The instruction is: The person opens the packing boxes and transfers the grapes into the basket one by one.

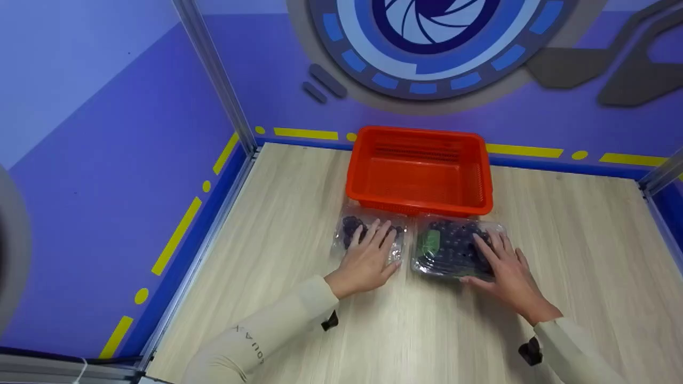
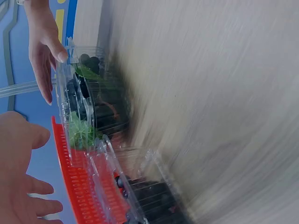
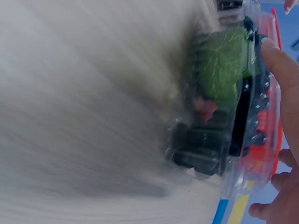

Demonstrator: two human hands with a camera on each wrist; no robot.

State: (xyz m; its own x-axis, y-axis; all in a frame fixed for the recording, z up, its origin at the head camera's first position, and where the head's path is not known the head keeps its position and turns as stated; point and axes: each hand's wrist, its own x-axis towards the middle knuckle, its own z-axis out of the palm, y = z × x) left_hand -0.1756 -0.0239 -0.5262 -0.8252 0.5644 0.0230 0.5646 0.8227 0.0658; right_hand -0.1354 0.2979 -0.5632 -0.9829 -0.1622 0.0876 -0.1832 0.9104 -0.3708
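Note:
Two clear plastic boxes of dark grapes sit side by side on the table. Over the smaller left box (image 1: 349, 226) my left hand (image 1: 368, 262) lies palm down, its fingers spread and nearly straight. In the left wrist view that hand hovers close over the top of the box. My right hand (image 1: 510, 274) is on the right end of the bigger box (image 1: 453, 246), fingers stretched across its lid. Its thumb lies along the near edge. The right wrist view shows a green leafy patch (image 3: 223, 63) on this box, with the thumb right at its rim.
Just behind the boxes stands an orange-red plastic basket (image 1: 419, 178) with nothing in it, its front wall close to both. Purple panels (image 1: 299, 90) rise behind and at the left of the wooden table (image 1: 299, 213).

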